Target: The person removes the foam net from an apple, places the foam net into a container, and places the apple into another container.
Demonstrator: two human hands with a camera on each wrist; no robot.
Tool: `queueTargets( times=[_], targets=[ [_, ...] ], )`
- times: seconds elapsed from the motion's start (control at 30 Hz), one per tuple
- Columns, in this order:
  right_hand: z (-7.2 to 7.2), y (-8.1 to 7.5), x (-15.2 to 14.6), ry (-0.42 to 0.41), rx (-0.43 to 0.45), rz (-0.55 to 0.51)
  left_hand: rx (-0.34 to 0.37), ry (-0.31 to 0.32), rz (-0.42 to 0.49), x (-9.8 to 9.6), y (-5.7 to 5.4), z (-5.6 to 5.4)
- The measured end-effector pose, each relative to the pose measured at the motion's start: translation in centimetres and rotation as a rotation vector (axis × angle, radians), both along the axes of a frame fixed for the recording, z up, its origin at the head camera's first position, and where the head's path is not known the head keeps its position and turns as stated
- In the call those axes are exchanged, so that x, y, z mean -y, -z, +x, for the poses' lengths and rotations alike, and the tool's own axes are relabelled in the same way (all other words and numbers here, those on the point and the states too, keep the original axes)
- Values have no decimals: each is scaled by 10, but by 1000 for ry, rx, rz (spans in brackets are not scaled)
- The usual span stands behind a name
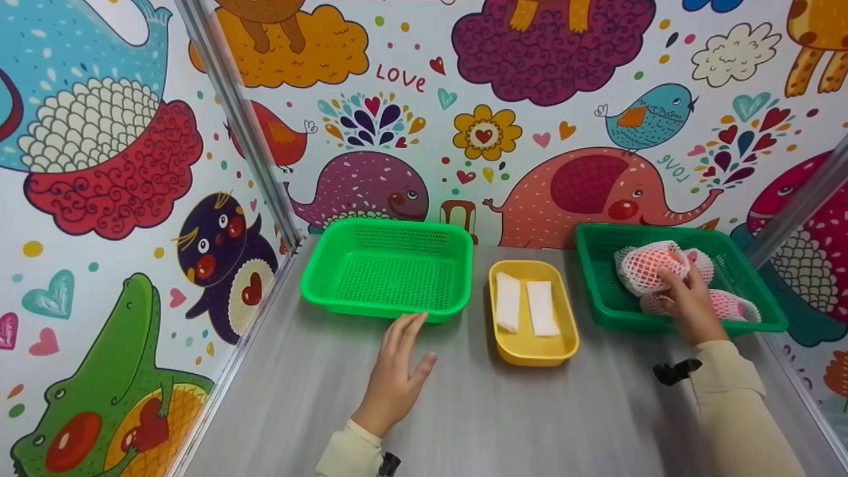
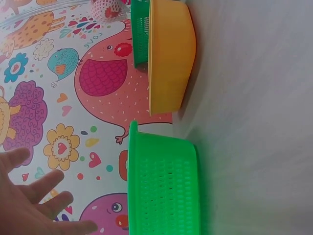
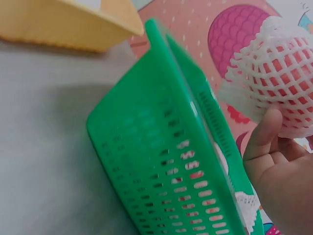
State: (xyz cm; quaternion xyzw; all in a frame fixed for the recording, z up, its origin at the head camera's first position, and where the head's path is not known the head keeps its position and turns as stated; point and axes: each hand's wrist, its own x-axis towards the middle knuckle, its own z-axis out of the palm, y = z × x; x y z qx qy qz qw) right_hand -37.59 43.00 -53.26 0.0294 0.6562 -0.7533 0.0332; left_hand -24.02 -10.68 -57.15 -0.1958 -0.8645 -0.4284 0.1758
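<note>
My right hand [image 1: 694,310] pinches a round reddish fruit [image 1: 644,266] wrapped in a white foam net. In the right wrist view the netted fruit [image 3: 286,81] shows above the rim of the dark green basket [image 3: 146,142], thumb against its near side. More netted fruits [image 1: 729,303] lie in that basket below the hand, partly hidden by it. My left hand [image 1: 395,381] holds nothing; its fingers are spread and extended near the front rim of the light green basket [image 1: 351,308], which has a bare slotted floor. The left wrist view shows these spread fingers too.
Between the baskets stands a yellow tray [image 1: 533,358] with two white folded strips [image 1: 509,301] in it. All three containers sit on a grey table [image 1: 483,424] along the back wall. Cartoon-printed panels [image 1: 397,179] with metal corner posts [image 1: 242,119] enclose it.
</note>
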Motion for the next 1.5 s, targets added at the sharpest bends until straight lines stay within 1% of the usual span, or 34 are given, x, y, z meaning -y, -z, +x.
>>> queueTargets(
  times=[0.13,0.27,0.4,0.53,0.7,0.87,0.97,1.07,1.17,1.3,1.5],
  targets=[
    [6,-2,6,-29,14,-183,7,3,9,0,0,0],
    [9,-3,10,-72,-6,-326,14,2,9,0,0,0],
    [14,-1,15,-123,-36,-397,15,1,8,0,0,0],
    [19,2,21,-136,-70,-390,19,2,9,1,1,0],
    [22,7,25,-149,-97,-435,27,-1,20,3,1,0],
    [24,11,28,-146,-136,-372,29,1,25,3,0,0],
    [26,12,29,-160,-152,-385,31,0,25,3,2,1],
    [30,13,30,-167,-144,-406,29,-5,25,3,4,1],
    [32,13,31,-156,-122,-410,32,-8,26,3,5,1],
    [34,12,32,-146,-113,-400,42,-5,29,3,3,3],
    [35,11,34,-157,-128,-367,45,-8,20,4,3,2]
  ],
)
